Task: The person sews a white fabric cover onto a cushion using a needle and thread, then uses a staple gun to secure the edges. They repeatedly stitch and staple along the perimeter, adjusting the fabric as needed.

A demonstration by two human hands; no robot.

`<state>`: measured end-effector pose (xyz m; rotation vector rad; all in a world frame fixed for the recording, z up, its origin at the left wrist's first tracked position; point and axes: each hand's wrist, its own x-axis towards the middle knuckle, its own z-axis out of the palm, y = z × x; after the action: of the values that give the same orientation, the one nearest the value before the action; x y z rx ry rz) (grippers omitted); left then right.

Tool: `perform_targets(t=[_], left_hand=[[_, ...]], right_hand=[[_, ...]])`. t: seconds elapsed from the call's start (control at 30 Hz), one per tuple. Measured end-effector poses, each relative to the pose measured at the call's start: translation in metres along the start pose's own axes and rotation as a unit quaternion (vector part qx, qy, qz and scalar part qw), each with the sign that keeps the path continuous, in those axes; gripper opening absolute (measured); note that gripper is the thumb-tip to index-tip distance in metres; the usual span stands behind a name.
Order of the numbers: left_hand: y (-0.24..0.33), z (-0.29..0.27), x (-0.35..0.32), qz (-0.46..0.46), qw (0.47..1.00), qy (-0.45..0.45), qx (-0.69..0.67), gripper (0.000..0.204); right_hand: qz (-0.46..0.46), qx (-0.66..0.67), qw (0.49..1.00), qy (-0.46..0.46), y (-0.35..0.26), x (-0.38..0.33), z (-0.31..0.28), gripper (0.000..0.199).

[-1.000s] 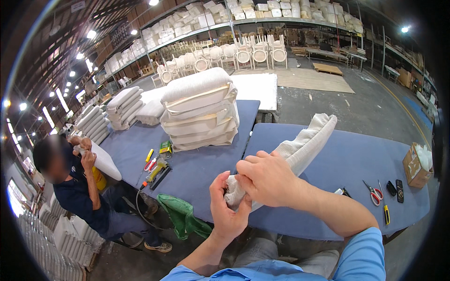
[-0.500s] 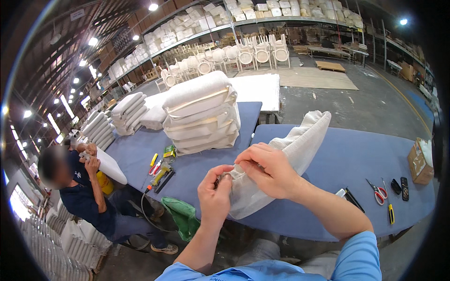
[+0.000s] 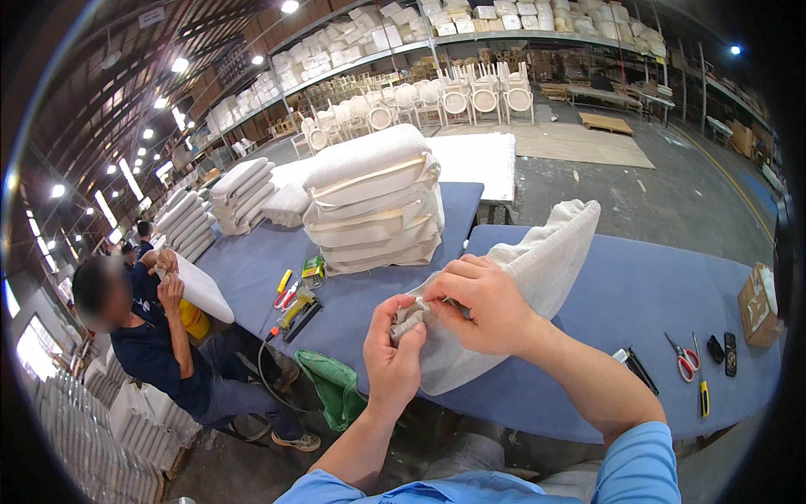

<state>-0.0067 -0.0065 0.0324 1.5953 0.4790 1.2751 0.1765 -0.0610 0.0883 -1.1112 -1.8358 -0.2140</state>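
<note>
A pale beige fabric-covered cushion [image 3: 550,269] lies tilted across the near part of the blue table, its far edge loosely gathered. At its left corner my left hand [image 3: 396,357] is closed on the cloth, with a bunched fold showing between thumb and fingers. My right hand [image 3: 491,309] pinches the fabric edge just beside it, fingertips close to the left ones. Whether anything small sits between those right fingertips is hidden.
A tall stack of cushions [image 3: 374,206] stands beyond my left hand. Nearby lie a staple gun [image 3: 298,311] with a hose and red-handled scissors [image 3: 288,296]. Red-handled shears [image 3: 687,361], a yellow-handled screwdriver [image 3: 703,396] and a cardboard box [image 3: 758,309] are at right. A co-worker [image 3: 159,336] handles a cushion at left.
My left thumb and fingers now hold a larger visible fold of fabric. The right hand still pinches the edge, its fingers slightly shifted. The whole view has moved a little.
</note>
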Motion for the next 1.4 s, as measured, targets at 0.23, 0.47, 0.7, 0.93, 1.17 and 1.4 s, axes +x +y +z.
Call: perform_targets(t=[0.23, 0.47, 0.7, 0.93, 1.17, 1.4], left_hand=[[-0.013, -0.009, 0.007, -0.051, 0.995, 0.039, -0.076, 0.037], [-0.028, -0.001, -0.019, -0.019, 0.975, 0.029, -0.219, 0.056], [-0.038, -0.002, -0.025, 0.031, 0.987, -0.001, -0.155, 0.065], [-0.028, -0.003, -0.023, 0.078, 0.989, 0.004, -0.125, 0.058], [-0.023, -0.011, -0.018, 0.05, 0.996, -0.044, -0.059, 0.072], [-0.026, -0.003, -0.03, 0.05, 0.994, -0.073, -0.068, 0.087]], right_hand=[[-0.013, -0.034, 0.999, -0.022, -0.003, -0.006, 0.001, 0.012], [-0.017, -0.018, 0.999, -0.04, -0.014, -0.01, -0.006, 0.016], [-0.093, -0.052, 0.993, -0.054, -0.015, -0.013, -0.007, 0.021], [-0.068, -0.105, 0.991, -0.054, -0.026, -0.016, 0.008, 0.022], [-0.036, -0.108, 0.988, -0.104, -0.027, -0.011, -0.001, 0.034], [0.024, -0.048, 0.99, -0.131, -0.031, -0.022, -0.019, 0.045]])
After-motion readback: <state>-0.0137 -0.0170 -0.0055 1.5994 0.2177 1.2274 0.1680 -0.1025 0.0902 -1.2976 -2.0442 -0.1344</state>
